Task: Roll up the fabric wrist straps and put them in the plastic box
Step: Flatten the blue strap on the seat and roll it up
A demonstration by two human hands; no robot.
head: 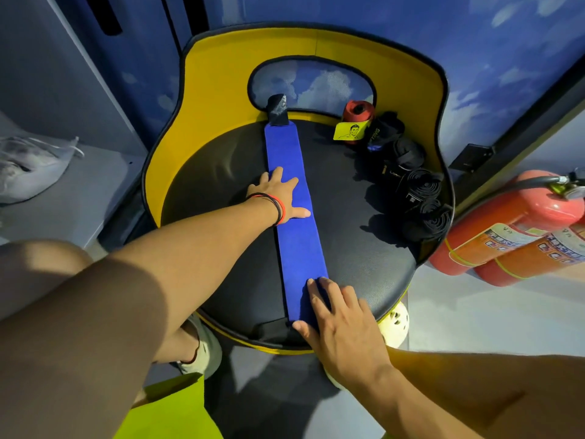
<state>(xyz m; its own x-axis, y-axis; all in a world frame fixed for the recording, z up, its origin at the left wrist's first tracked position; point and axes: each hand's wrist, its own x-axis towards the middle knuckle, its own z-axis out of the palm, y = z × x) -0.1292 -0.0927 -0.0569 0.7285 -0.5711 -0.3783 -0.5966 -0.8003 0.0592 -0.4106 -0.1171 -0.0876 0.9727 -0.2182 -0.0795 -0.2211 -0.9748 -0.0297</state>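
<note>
A long blue fabric wrist strap (292,229) lies flat and unrolled along the black seat (357,255) of a yellow-backed chair, with a black tab at each end. My left hand (280,194) presses flat on the strap's middle with straight fingers. At the strap's near end my right hand (340,324) rests flat, fingers straight. A red rolled strap with a yellow label (356,120) and several black rolled straps (414,191) sit at the seat's right back. No plastic box is in view.
The chair's yellow backrest (221,90) curves around the seat. Two red fire extinguishers (512,236) lie on the floor at the right. A grey bag (28,166) rests on a ledge at the left. My shoes show below the seat.
</note>
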